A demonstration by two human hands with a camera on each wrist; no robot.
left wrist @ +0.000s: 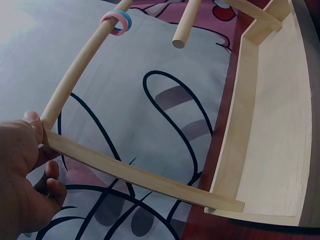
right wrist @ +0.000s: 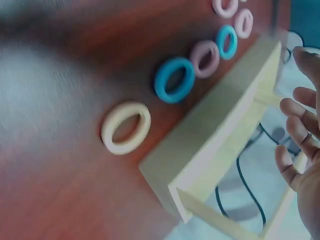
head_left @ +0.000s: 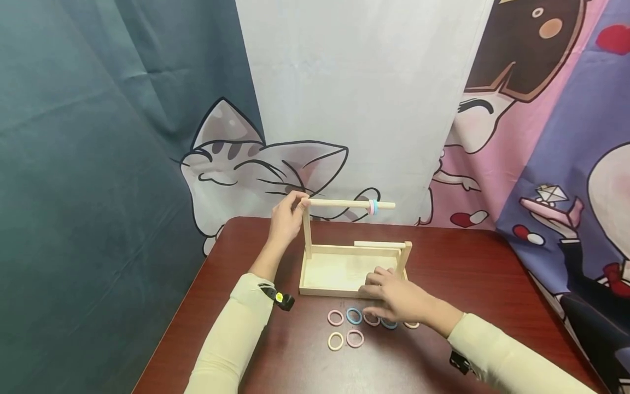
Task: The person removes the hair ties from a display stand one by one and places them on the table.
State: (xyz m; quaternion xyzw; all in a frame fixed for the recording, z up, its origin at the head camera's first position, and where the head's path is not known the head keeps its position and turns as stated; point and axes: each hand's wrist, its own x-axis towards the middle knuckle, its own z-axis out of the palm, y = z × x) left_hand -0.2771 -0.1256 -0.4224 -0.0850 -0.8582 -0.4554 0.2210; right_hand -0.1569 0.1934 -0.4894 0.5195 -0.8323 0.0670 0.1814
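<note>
My left hand [head_left: 287, 220] pinches the top corner of a wooden stand, where a long rod [head_left: 339, 203] meets the taller post [head_left: 307, 232]. A pink ring [left wrist: 109, 22] and a blue ring [left wrist: 125, 18] hang side by side on that rod, towards its free end. The post rises from a shallow wooden tray [head_left: 339, 268]. My right hand [head_left: 396, 295] hovers over the tray's front right part and the rings, fingers loosely bent and holding nothing. Below it lie a cream ring [right wrist: 126, 128], a blue ring [right wrist: 174, 80] and a pink ring [right wrist: 204, 59].
At the tray's right end a shorter post [head_left: 404, 258] carries a shorter rod [head_left: 379, 244] pointing left. More rings lie in front of the tray, among them a cream ring [head_left: 336, 341] and a pink ring [head_left: 355, 338]. A printed curtain [head_left: 364, 109] hangs behind the red-brown table [head_left: 467, 273].
</note>
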